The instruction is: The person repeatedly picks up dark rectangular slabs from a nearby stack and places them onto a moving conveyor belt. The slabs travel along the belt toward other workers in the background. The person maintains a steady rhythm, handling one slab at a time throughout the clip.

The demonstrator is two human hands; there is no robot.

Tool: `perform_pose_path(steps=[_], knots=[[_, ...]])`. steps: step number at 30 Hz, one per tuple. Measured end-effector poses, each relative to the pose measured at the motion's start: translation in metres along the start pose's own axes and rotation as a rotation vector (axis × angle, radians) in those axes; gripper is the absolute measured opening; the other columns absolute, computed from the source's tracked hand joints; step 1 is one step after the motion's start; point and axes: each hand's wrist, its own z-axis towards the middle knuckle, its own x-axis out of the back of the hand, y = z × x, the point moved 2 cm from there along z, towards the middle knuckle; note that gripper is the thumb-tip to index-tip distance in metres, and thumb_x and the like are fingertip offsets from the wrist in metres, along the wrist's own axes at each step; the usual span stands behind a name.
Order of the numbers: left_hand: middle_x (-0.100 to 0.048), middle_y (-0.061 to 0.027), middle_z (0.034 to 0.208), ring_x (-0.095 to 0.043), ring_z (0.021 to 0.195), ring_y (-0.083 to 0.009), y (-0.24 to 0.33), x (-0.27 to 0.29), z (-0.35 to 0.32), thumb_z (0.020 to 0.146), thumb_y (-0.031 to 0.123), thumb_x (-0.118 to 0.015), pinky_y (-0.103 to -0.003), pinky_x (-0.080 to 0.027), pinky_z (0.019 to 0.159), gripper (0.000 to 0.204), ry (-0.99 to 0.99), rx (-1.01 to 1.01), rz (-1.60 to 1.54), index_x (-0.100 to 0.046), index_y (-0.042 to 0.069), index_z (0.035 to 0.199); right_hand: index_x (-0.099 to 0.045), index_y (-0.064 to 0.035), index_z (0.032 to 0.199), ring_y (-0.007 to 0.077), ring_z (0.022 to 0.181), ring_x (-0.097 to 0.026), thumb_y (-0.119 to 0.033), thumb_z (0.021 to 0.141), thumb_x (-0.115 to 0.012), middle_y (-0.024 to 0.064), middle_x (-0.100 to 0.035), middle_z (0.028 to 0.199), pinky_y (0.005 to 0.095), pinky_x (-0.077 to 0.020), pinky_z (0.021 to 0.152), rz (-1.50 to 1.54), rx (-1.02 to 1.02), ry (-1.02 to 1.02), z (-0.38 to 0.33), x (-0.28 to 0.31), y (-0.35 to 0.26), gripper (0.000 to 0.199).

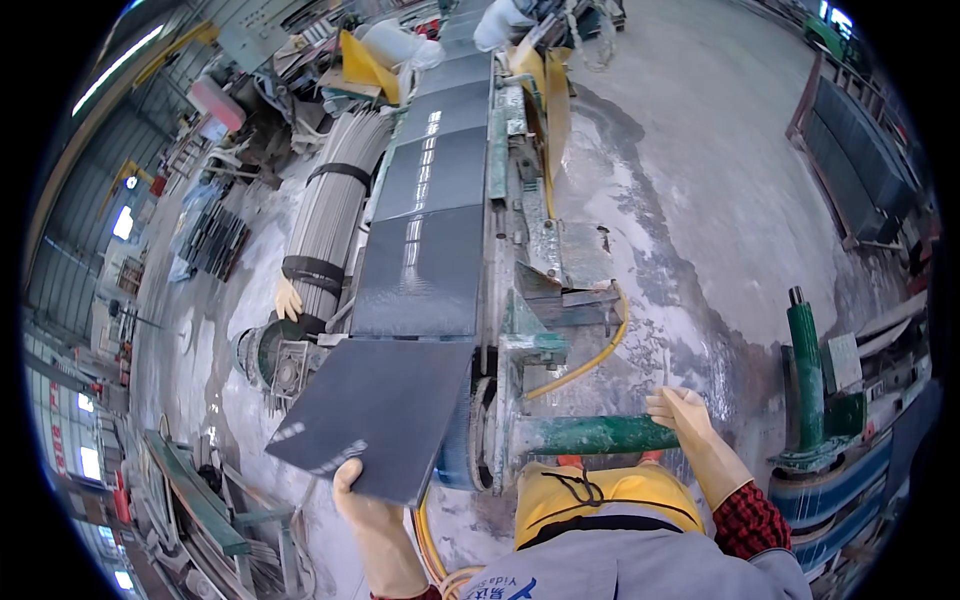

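Observation:
My left hand [368, 510], in a cream rubber glove, grips the near edge of a dark grey stone slab [385, 405]. Its thumb lies on the top face; the fingers beneath are hidden. The slab sits turned at the near end of a conveyor, its left corner jutting past the side. Behind it, several wet, shiny dark slabs [420, 270] lie in a row along the belt. My right hand [690, 415], gloved alike, hovers by the end of a green pipe [590, 434] with its fingers loosely extended and nothing visible in them.
Left of the conveyor stands a ribbed grey cylinder [335, 200] with black bands, a cream glove [288, 299] beside it. A yellow hose [590, 362] curves at right. Further right are a green post [804, 370] and a rack of dark slabs [860, 150]. Metal frames [195, 490] crowd the lower left.

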Motion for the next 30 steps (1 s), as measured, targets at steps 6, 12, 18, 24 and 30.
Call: perform_pose_path(steps=[6, 12, 18, 24, 30], knots=[[-0.063, -0.0205, 0.120, -0.062, 0.109, -0.0399, 0.000, -0.053, -0.060, 0.060, 0.015, -0.061, -0.047, -0.053, 0.096, 0.070, 0.030, 0.024, 0.004, -0.055, -0.007, 0.127, -0.060, 0.0029, 0.128, 0.0215, 0.101, -0.068, -0.027, 0.101, -0.058, 0.0159, -0.069, 0.116, 0.0309, -0.0545, 0.089, -0.111, -0.004, -0.129, -0.051, -0.059, -0.054, 0.041], [-0.059, -0.0217, 0.127, -0.061, 0.109, -0.0422, -0.079, -0.154, -0.105, 0.058, 0.010, -0.060, -0.049, -0.055, 0.092, 0.079, -0.180, 0.246, 0.019, -0.048, -0.005, 0.135, -0.024, -0.0008, 0.154, 0.0329, 0.134, -0.047, -0.040, 0.100, -0.059, 0.0199, -0.044, 0.150, 0.0458, -0.0399, 0.111, 0.390, 0.312, -0.904, -0.120, -0.059, -0.099, 0.076], [-0.060, -0.0245, 0.126, -0.062, 0.110, -0.0426, -0.216, -0.258, -0.167, 0.060, 0.013, -0.060, -0.048, -0.054, 0.095, 0.081, -0.549, 0.790, 0.150, -0.046, -0.006, 0.137, -0.043, -0.0062, 0.144, 0.0282, 0.116, -0.062, -0.017, 0.095, -0.061, 0.0142, -0.063, 0.129, 0.0369, -0.0487, 0.098, -0.265, 0.573, -0.188, -0.210, 0.067, -0.118, 0.053], [-0.060, -0.0238, 0.129, -0.060, 0.113, -0.0436, -0.365, -0.340, -0.266, 0.066, 0.018, -0.063, -0.053, -0.051, 0.099, 0.074, -0.704, 1.199, 0.476, -0.050, -0.006, 0.135, -0.064, -0.0028, 0.123, 0.0240, 0.108, -0.064, 0.001, 0.095, -0.053, 0.0127, -0.068, 0.121, 0.0336, -0.0495, 0.094, -0.289, 0.705, 0.557, -0.341, 0.201, -0.062, 0.031], [-0.058, -0.0171, 0.132, -0.059, 0.116, -0.0344, -0.470, -0.358, -0.379, 0.091, 0.026, -0.060, -0.048, -0.051, 0.099, 0.052, -0.977, 1.321, 0.651, -0.050, 0.002, 0.136, -0.065, 0.0024, 0.117, 0.0206, 0.105, -0.064, 0.000, 0.093, -0.054, 0.0132, -0.069, 0.115, 0.0312, -0.0485, 0.092, 0.504, 0.752, 0.943, -0.404, 0.263, -0.010, 0.026]])
